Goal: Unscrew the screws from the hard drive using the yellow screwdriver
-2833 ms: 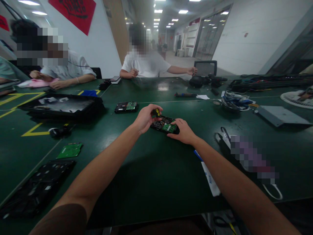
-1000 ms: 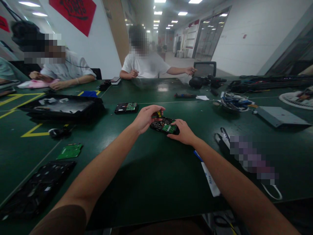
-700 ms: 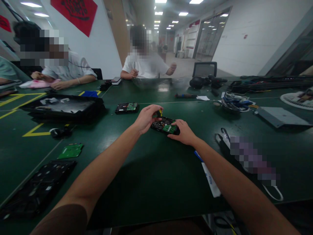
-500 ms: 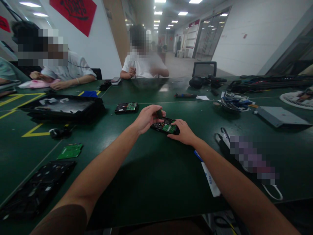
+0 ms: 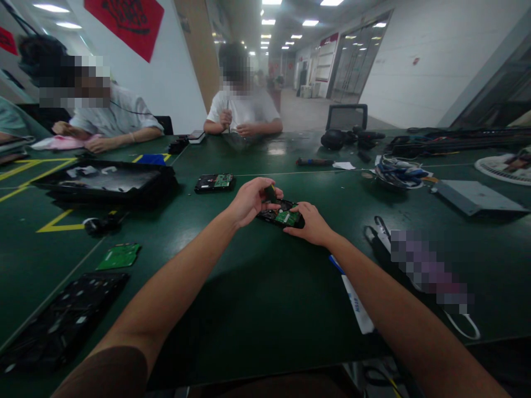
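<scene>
A black hard drive (image 5: 286, 216) with a green circuit board lies on the table in front of me. My right hand (image 5: 311, 222) grips its right end between thumb and fingers. Over the drive's left part, my left hand (image 5: 256, 200) is closed round a screwdriver (image 5: 271, 193) with a dark handle; its tip is hidden behind the fingers. Beyond my left hand rests another hard drive (image 5: 214, 182), its board partly green.
To the left are a loose green circuit board (image 5: 119, 256), black drive casings (image 5: 62, 318) and a black tray (image 5: 108, 179). On the right lie a cable bundle (image 5: 400, 171), a grey metal box (image 5: 479, 197) and a lanyard with badge (image 5: 427, 268). Two people (image 5: 244, 110) sit opposite.
My left hand and the screwdriver have turned very slightly; the drive and my right hand stay put. Across the table, a person's hand has come down in front of their chest.
</scene>
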{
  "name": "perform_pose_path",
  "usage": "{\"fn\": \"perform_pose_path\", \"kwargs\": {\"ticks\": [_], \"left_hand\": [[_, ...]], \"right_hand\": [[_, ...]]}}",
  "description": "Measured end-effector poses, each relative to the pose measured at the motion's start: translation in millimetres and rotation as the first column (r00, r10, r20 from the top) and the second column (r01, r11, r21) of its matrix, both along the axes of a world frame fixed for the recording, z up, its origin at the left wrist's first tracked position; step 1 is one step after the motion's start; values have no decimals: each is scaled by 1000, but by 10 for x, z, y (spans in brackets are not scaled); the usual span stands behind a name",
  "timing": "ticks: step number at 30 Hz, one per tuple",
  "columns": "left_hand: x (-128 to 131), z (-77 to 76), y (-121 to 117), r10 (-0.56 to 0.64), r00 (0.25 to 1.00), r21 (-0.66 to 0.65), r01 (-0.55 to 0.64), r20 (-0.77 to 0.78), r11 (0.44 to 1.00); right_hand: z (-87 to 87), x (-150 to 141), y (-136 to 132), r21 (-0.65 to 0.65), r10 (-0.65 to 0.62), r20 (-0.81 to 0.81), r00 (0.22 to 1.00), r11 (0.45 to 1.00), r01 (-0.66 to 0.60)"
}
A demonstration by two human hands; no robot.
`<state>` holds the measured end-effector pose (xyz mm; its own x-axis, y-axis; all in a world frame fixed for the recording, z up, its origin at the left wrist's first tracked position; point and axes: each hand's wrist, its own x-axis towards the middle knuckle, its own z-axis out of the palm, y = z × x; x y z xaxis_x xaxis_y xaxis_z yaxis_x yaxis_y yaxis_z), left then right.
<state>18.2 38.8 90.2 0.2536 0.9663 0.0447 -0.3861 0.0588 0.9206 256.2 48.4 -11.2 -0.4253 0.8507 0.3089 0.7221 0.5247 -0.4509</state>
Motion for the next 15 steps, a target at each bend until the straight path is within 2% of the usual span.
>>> {"fn": "perform_pose_path", "kwargs": {"ticks": [7, 12, 15], "left_hand": [[-30, -28, 59, 105, 994, 67, -102, -41, 993], [-23, -5, 32, 52, 999, -6, -52, -2, 999], [-8, -9, 25, 58, 998, -6, -58, 25, 998]], "right_hand": [[33, -5, -29, -39, -18, 2, 1000, 999, 19], [18, 0, -15, -28, -15, 8, 1000, 999, 15], [-1, 0, -1, -14, -9, 11, 1000, 1000, 9]]}}
